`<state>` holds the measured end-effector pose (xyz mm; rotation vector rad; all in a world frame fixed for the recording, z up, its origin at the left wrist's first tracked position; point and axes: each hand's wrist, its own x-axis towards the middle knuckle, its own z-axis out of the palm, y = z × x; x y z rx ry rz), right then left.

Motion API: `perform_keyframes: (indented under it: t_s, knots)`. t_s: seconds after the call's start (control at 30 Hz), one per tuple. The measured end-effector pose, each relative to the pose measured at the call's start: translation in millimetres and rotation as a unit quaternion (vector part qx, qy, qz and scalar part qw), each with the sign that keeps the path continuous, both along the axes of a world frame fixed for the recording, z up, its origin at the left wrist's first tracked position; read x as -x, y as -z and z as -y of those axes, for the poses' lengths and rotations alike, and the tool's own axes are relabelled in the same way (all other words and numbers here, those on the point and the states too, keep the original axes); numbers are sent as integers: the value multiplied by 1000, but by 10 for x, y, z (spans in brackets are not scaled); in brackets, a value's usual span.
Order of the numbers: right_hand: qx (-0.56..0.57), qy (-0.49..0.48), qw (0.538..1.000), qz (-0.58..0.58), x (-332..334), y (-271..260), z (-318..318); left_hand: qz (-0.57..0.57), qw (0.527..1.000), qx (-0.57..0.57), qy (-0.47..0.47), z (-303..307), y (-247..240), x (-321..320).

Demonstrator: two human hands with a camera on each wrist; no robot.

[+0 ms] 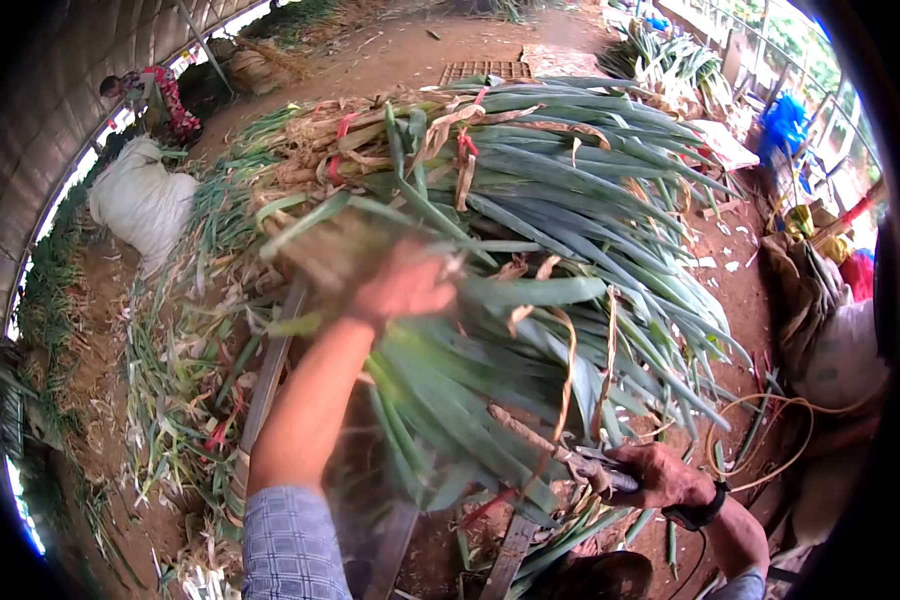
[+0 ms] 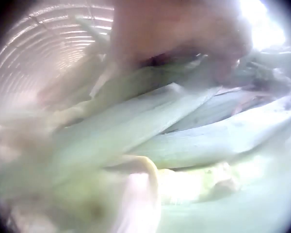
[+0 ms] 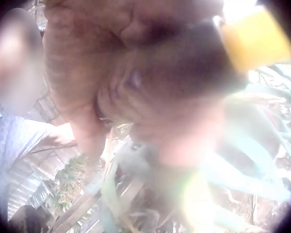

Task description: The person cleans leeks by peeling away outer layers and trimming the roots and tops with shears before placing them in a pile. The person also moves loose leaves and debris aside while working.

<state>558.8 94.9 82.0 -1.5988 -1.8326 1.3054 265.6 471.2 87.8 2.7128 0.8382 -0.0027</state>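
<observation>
A big heap of long green onions [image 1: 590,190] fills the middle of the head view, with pale root ends to the left and leaves to the right. My left hand [image 1: 400,285], blurred by motion, grips green onions on the near side of the heap. In the left wrist view its curled fingers [image 2: 228,68] come down over thick leaves [image 2: 136,121]. Lower right, my right hand [image 1: 665,475] holds a gun-like tool [image 1: 610,474] with a long brown nozzle [image 1: 522,430] pointing at the near leaves. Dark and blurred, the right hand [image 3: 150,87] covers most of the tool in its wrist view.
Wooden rails [image 1: 270,375] run beneath the near onions. A thin yellow hose [image 1: 760,400] loops at the right, beside sacks [image 1: 840,355]. Stripped leaves [image 1: 185,400] litter the ground at left. Behind a white sack [image 1: 145,200], another person [image 1: 170,105] bends down. Red ties [image 1: 467,145] bind some onions.
</observation>
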Motion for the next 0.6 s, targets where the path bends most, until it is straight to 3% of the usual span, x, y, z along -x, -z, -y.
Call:
perform_keyframes:
  t_s: [0.03,0.1,0.17,0.2,0.27,0.37,0.4,0.47,0.57,0.6]
  knots:
    - [7,6,1000,-7,31,-5,28,78,994,-75,33,50,235,80]
    - [-10,-5,1000,11,75,-85,43,-7,997,-78,0,397,245,183]
    - [-14,-39,999,0,61,-49,98,84,980,-178,33,812,373,439]
    - [-15,-56,998,-8,70,-27,121,-15,986,-166,21,1031,288,511]
    - [15,-42,999,-18,165,-147,168,-98,991,-90,19,1266,75,625]
    - [27,-40,998,-35,204,-146,266,-3,999,36,-6,1195,-200,765]
    - [27,-32,998,-39,219,-188,274,-37,999,6,-17,1078,-270,713]
    - [28,-21,998,-48,295,-329,285,30,994,-42,-97,828,42,703]
    - [4,-19,999,-31,352,-465,329,-98,979,114,-139,958,203,477]
    - [-10,-22,999,-22,381,-517,366,-92,980,118,-134,998,192,444]
